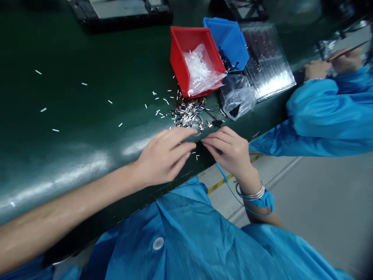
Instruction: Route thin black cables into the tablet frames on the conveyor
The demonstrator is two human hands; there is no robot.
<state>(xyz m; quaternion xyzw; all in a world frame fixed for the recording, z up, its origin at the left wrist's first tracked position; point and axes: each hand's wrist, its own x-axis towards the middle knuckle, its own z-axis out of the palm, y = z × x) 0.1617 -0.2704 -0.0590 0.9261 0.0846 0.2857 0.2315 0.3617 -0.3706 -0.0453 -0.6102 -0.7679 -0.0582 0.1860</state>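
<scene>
- Short white slivers (pixel 83 84) lie scattered across the dark green anti-static bench mat (pixel 72 50), thickest towards the middle of the bench, with a few just beside the bench's front edge.
- The left hand (pixel 164 155) reaches in from the lower left, bare forearm across the mat. Its fingers (pixel 186 136) are extended and slightly curved, pointing at the lower edge of the pile. Whether it holds anything cannot be told.
- A loose pile of small metal-tipped terminals (pixel 186 114) sits directly ahead of the fingertips, tangled with thin dark wires.
- The right hand (pixel 229 153) is just beside the left, fingers narrowed and curled towards the thumb. Any small item between them is too hidden to tell. A blue wrist strap (pixel 265 200) and silver bangles (pixel 250 193) circle its wrist.
- Beyond the pile stand a red plastic bin (pixel 177 58) holding a transparent bag of white pieces (pixel 198 70), then a blue bin (pixel 230 41) with black wired parts (pixel 225 60).
- A transparent blister tray (pixel 266 58) lies beside the blue bin.
- At the far right, a co-worker's blue sleeve (pixel 326 109) rests at the bench, and that person's hands (pixel 317 70) hold a thin dark tool (pixel 346 52).
</scene>
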